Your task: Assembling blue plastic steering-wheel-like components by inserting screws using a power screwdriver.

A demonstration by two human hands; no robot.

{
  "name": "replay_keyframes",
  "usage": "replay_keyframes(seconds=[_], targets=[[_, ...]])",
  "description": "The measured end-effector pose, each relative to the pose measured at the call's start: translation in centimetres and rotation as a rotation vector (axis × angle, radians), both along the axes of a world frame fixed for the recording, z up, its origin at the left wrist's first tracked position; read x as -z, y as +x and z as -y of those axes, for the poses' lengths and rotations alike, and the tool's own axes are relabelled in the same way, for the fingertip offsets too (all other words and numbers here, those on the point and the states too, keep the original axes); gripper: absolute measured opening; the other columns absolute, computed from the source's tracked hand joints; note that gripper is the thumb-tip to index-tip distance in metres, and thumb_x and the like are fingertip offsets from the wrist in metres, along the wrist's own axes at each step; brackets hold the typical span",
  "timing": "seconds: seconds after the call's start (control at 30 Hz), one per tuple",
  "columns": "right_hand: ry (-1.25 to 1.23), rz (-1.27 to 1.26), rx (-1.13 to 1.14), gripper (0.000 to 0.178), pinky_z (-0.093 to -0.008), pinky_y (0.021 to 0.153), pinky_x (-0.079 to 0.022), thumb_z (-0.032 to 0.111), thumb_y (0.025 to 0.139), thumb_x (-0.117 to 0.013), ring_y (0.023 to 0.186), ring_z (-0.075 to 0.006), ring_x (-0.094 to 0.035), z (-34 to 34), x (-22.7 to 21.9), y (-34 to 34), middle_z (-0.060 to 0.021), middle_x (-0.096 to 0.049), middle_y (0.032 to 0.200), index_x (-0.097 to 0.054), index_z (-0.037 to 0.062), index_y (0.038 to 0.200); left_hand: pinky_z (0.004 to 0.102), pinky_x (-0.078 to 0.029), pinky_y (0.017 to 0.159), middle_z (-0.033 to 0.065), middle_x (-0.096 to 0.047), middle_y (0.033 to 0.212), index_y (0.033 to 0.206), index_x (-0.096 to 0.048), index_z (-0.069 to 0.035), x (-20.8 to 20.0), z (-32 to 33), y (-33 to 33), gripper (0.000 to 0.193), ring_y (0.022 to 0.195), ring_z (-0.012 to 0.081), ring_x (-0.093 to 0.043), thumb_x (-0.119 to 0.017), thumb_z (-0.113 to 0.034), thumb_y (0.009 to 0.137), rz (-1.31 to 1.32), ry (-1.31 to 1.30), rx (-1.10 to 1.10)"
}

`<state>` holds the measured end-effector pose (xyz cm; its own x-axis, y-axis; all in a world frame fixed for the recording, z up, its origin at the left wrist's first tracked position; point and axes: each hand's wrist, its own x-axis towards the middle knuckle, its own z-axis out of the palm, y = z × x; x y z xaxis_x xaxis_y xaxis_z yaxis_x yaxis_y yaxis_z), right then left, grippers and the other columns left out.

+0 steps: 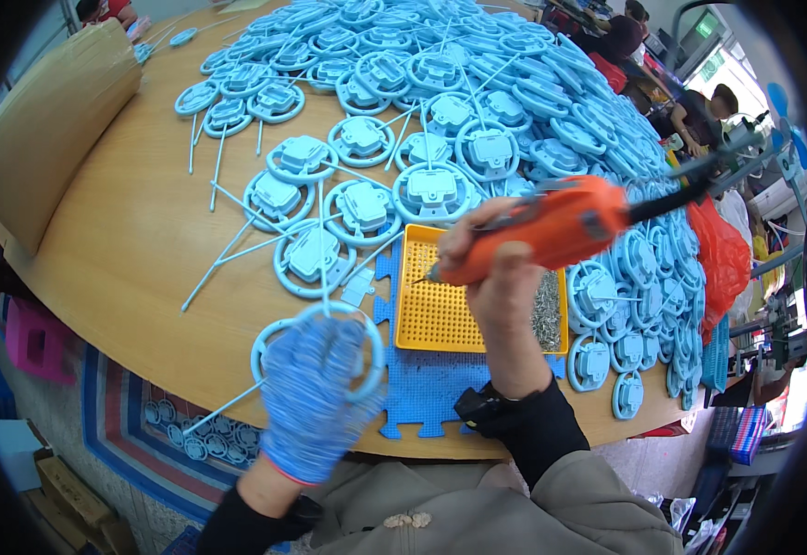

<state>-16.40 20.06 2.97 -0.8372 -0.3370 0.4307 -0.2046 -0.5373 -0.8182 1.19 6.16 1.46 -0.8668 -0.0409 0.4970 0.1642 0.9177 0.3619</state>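
Note:
My left hand (309, 393), in a blue glove, closes over a light-blue plastic ring-shaped part (375, 356) with thin stems at the table's near edge. The fingers cover most of its centre. My bare right hand (505, 287) grips an orange electric screwdriver (556, 227), whose thin bit points left over a yellow perforated tray (436, 319). Small metal screws (546, 314) lie heaped in the tray's right side, partly behind my right wrist. Beneath the tray is a blue foam mat (431, 388). A small flat light-blue piece (357, 287) lies between the tray and the held part.
A tall pile of similar light-blue parts (487, 148) covers the table's back and right. A cardboard sheet (61, 129) stands at the left edge. A red plastic bag (720, 259) hangs at the right. Other people (700, 120) sit beyond; a pink stool (38, 338) stands below left.

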Motion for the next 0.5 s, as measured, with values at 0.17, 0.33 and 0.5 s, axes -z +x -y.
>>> replay_keyframes(seconds=[0.17,0.33,0.5], targets=[[-0.089,-0.046,-0.156,0.07,-0.0297,0.052,-0.048,0.066,0.073,-0.071,0.06,-0.0183,-0.057,-2.7,-5.1,4.1,-0.0077,-0.058,0.071,-0.052,0.004,0.1,0.0477,-0.043,0.092,0.0175,-0.058,0.116,0.138,-0.043,-0.003,2.3,-5.1,2.4,0.089,0.104,0.0388,-0.055,-0.084,-0.027,0.063,0.041,0.301,-0.067],[0.085,-0.112,-0.299,0.063,-0.034,0.054,-0.046,0.069,0.081,-0.056,0.058,-0.0185,-0.055,-3.8,-5.1,9.1,-0.0077,-0.057,0.068,-0.05,0.0069,0.094,0.0474,-0.04,0.095,0.0192,-0.058,0.116,0.135,-0.046,0.0,5.4,-5.4,3.2,0.086,0.108,0.0378,-0.053,-0.083,-0.031,0.064,-0.023,0.322,-0.106],[0.225,-0.053,-0.404,0.036,-0.0372,0.063,-0.048,0.041,0.093,-0.061,0.062,-0.0212,-0.056,-4.1,-3.7,11.7,-0.0094,-0.059,0.071,-0.051,0.0067,0.096,0.046,-0.036,0.096,0.0162,-0.058,0.11,0.129,-0.052,0.001,6.3,-5.2,2.5,0.08,0.104,0.0328,-0.052,-0.081,-0.034,0.063,0.041,0.296,-0.09]])
